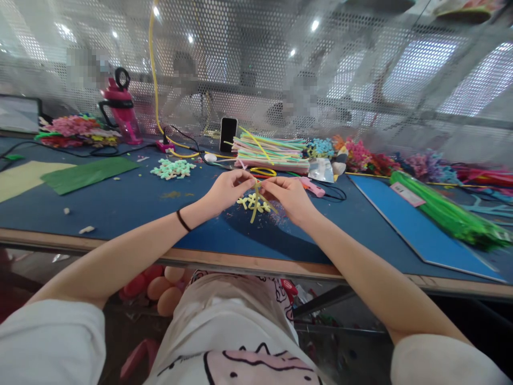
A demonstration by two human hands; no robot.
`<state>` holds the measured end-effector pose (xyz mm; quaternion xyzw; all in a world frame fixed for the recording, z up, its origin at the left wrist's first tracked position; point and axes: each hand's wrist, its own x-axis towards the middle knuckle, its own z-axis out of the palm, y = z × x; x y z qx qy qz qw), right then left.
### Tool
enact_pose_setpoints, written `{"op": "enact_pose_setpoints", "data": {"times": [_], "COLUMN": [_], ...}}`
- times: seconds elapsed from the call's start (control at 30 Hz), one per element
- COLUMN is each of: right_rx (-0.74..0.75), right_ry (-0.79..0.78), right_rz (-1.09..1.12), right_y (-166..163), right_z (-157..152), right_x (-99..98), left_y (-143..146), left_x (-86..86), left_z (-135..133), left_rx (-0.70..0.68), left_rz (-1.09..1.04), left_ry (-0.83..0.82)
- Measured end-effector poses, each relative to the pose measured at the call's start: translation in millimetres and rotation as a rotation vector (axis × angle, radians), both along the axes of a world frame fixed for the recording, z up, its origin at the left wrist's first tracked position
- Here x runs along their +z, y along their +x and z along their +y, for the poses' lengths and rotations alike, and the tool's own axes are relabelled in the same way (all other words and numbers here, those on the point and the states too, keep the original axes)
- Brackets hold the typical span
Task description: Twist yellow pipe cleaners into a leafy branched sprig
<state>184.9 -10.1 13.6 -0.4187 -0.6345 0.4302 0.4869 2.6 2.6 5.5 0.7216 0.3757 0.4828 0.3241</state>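
Yellow strip, slim, perhaps fuzzy, in a narrow upside-down V.

There are two hands, one pink bottle, one phone, one blue board and two flat sheets.

The left forearm and right forearm were stretched forward and angled inward. The left grip was held just beside the right grip, both pinched, fingertips nearly meeting; behind each grip, the wrist was gently bent.
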Motion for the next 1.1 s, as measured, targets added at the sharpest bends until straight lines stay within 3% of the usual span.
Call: {"op": "enact_pose_setpoints", "data": {"times": [0.17,0.43,0.7,0.87,1.1], "right_rx": [0.041,-0.090,-0.085,-0.048,0.004], "right_ry": [-0.098,0.001,-0.017,0.004,-0.111], "right_rz": [0.039,0.138,0.142,0.075,0.047], "right_y": [0.7,-0.6,-2.0,-2.9,-1.8], "right_z": [1.6,3.4,1.7,-1.8,1.2], "right_x": [0.8,-0.6,0.1,1.9,-2.0], "left_y": [-0.5,0.2,3.5,3.5,3.0], "left_x": [-0.5,-1.2,-4.3,1.1,-4.2], "left_z": [1.0,2.7,0.5,-2.3,1.3], "left_rx": [-0.055,-0.109,-0.168,-0.178,-0.105], "left_rz": [0.029,-0.174,-0.146,-0.255,-0.181], "left_ry": [0.038,-0.311,-0.379,-0.466,-0.311]}}
